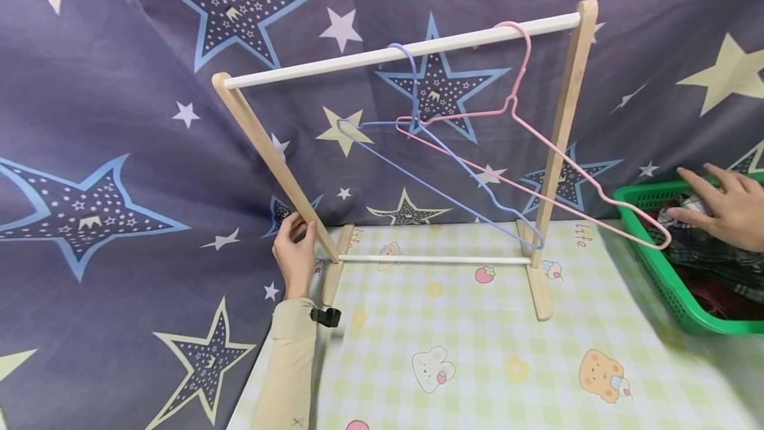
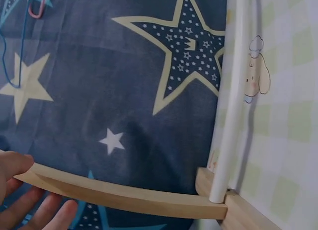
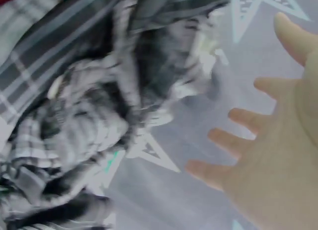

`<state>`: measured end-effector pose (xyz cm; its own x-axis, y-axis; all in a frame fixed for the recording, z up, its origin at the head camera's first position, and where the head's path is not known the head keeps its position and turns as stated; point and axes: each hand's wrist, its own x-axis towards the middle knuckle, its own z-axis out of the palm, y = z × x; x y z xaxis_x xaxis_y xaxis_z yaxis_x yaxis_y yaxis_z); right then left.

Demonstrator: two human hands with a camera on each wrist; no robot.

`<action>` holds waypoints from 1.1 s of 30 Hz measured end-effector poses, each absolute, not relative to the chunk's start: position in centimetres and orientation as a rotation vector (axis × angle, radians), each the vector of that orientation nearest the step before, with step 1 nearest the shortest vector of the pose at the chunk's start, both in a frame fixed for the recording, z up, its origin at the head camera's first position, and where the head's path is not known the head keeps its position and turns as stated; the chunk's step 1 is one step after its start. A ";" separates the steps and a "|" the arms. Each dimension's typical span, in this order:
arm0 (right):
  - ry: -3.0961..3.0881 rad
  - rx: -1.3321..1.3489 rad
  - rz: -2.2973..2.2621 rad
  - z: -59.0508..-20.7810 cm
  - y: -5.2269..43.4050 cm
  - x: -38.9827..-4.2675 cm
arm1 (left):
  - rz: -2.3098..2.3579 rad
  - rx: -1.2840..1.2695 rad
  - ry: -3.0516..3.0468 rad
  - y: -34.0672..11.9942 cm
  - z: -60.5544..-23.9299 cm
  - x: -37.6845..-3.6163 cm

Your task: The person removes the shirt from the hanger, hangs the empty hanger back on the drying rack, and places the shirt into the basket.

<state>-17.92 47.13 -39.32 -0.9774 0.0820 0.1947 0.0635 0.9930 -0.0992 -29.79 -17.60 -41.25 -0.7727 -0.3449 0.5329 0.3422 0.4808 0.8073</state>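
A small wooden clothes rack [image 1: 561, 131] with white rods stands on the table. My left hand [image 1: 295, 251] holds its left post low down; in the left wrist view the thumb [image 2: 17, 163] lies on one side of the post [image 2: 114, 192] and the fingers on the other. A blue hanger [image 1: 444, 141] and a pink hanger [image 1: 587, 178] hang bare from the top rod. At the right, my right hand [image 1: 734, 208] is spread over a green basket [image 1: 674, 290] of clothes, holding nothing. Dark plaid clothing [image 3: 74, 125] shows beside that hand [image 3: 278, 140] in the right wrist view, blurred.
A checked tablecloth [image 1: 477, 337] with cartoon prints covers the table. Behind the rack hangs a dark blue star-patterned cloth [image 1: 179, 138], close to the left post. The pink hanger's right end reaches over the basket's near left rim in the head view.
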 end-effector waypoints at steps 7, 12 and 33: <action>-2.792 0.075 0.084 -37.8 44.9 -16.7 | -1.386 0.004 -1.967 -16.0 -38.8 -27.1; -2.747 0.140 0.152 -37.3 43.5 -15.2 | -1.440 -0.026 -1.941 -15.2 -37.7 -25.1; -2.654 0.501 0.312 -39.8 37.6 -10.5 | -1.260 -0.552 -2.267 -10.2 -40.8 -21.3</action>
<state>-10.47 37.65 -39.77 -0.8470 -0.2971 0.4408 -0.3912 0.9098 -0.1385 -21.33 -10.21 -40.77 -0.8010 0.1115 0.5881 0.5583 0.4936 0.6668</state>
